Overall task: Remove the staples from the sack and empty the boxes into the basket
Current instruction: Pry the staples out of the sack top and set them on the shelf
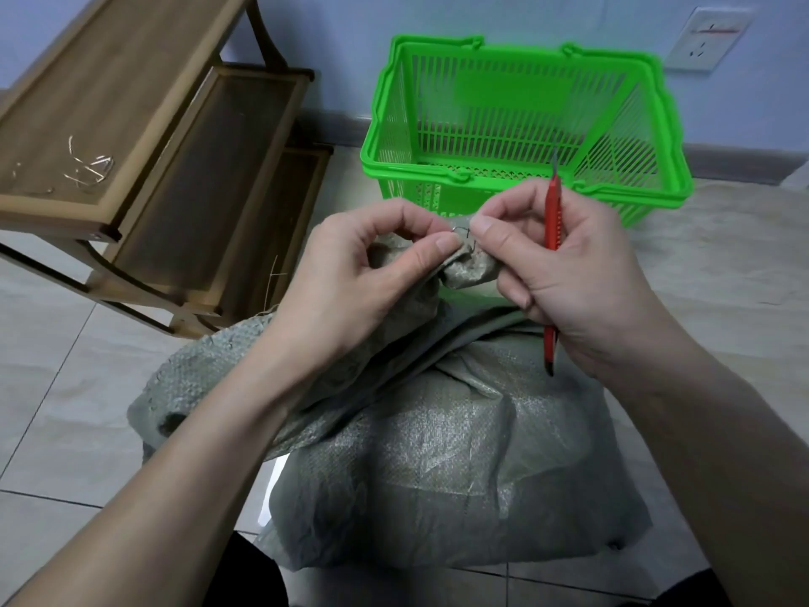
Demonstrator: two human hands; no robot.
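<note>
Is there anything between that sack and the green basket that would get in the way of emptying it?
Nothing visible on the floor. The green basket stands open just beyond the sack. But the sack's neck is still gathered and held by the left hand and right hand at a staple.

The grey-green woven plastic sack (437,453) under my hands shows a fine criss-cross weave with a dull sheen. In my right hand (564,273) is a slim red utility knife (552,238) with a dark tip. The slatted plastic basket (516,124) is bright green. The tiered wooden shelf (144,138) is brown, the floor tiles (65,387) pale beige with dark grout lines, the wall (341,50) pale blue.
</note>
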